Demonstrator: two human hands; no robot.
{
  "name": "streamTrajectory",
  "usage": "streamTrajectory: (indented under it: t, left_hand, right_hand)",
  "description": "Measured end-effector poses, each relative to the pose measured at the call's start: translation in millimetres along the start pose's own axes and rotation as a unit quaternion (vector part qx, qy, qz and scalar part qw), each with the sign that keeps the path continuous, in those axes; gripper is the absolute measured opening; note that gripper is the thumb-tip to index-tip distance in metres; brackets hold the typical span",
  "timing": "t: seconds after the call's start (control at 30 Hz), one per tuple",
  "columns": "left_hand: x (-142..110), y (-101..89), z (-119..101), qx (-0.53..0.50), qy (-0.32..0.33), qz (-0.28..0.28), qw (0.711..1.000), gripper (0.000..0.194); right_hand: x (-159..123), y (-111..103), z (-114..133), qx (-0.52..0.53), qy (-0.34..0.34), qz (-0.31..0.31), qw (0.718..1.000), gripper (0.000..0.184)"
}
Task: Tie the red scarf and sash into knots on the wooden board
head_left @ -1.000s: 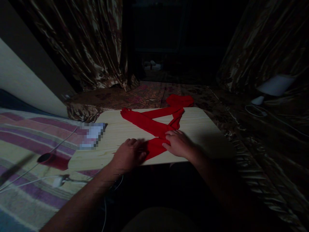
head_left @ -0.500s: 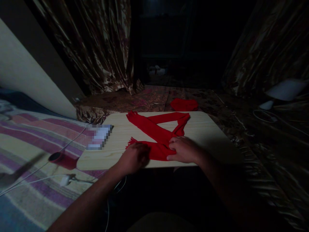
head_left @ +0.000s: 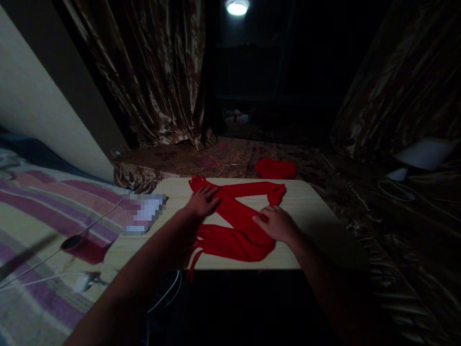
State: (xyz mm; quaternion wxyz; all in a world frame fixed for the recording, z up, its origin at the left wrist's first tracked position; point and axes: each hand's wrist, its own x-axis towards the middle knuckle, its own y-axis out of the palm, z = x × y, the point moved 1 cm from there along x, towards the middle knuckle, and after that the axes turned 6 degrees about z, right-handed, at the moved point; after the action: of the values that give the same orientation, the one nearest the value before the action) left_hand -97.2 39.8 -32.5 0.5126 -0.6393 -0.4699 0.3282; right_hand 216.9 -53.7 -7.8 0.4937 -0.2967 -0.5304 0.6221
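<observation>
A red fringed scarf (head_left: 230, 205) lies in zigzag folds on a pale wooden table (head_left: 173, 192). My left hand (head_left: 204, 201) rests on the far left stretch of the scarf near its fringe, fingers spread, so it is open. At the right-hand fold my right hand (head_left: 276, 222) lies over the scarf, thumb apart from the other fingers; it looks open, though part of its fingers is hidden. The nearer fringed end of the scarf reaches left, and some strands hang over the table's front edge.
Behind the table is another red cloth item (head_left: 275, 168). A blurred-out flat object (head_left: 146, 214) lies at the table's left edge. On the striped bed (head_left: 43, 206) are a red cylindrical object (head_left: 86, 250) and white cables. A small lamp (head_left: 425, 154) stands at right.
My left hand has moved from the near fringed end to the far one and spread its fingers. My right hand has shifted slightly right, and the near end of the scarf lies looser.
</observation>
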Motion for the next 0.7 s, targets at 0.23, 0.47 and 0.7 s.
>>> streamTrajectory:
  t: [0.23, 0.47, 0.7]
  left_hand:
    - [-1.3, 15.9, 5.8, 0.014, 0.003, 0.010, 1.000, 0.070]
    - [-0.5, 15.4, 5.6, 0.006, 0.010, -0.013, 1.000, 0.070]
    - [-0.1, 13.9, 5.4, 0.005, -0.002, -0.002, 1.000, 0.070]
  right_hand:
    - [0.5, -9.1, -34.5, 0.122, 0.093, -0.164, 0.974, 0.028]
    - [41.6, -13.6, -116.8, 0.240, 0.387, -0.157, 0.876, 0.040]
    - [56.3, -21.8, -117.7, 0.166, 0.359, -0.136, 0.908, 0.022]
